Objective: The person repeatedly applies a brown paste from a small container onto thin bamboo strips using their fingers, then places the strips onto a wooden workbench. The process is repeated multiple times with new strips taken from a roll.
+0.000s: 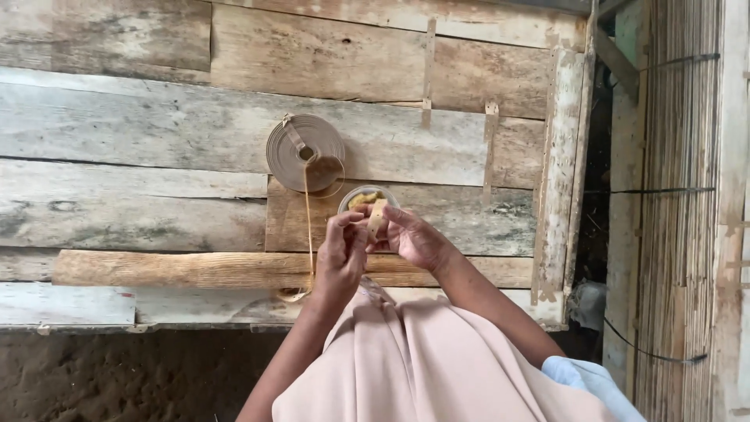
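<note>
A short tan strip [377,219] is pinched between both hands, just above the person's lap and in front of the wooden plank wall [156,133]. Its long axis runs nearly upright in the picture, tilted a little, with its upper end pointing toward a small round bowl [367,197] of yellowish stuff that sits just beyond the fingers. The strip looks flat, narrow and pale, like dried leaf or thin bark, and only its upper part shows; the rest is hidden by the fingers.

The left hand [341,254] is curled almost closed, thumb and fingertips gripping the strip's left side. The right hand [414,238] is also mostly closed, its fingertips holding the strip from the right.

Farther off and to the left, a coil [305,151] of the same tan band lies flat against the boards, wound in many tight rings. A thin loose strand [308,227] runs down from it, passing just left of the left hand, to a small curl near the lap. A pale pink garment [422,359] covers the person's knees, and a reed screen [676,195] stands at the far right.
</note>
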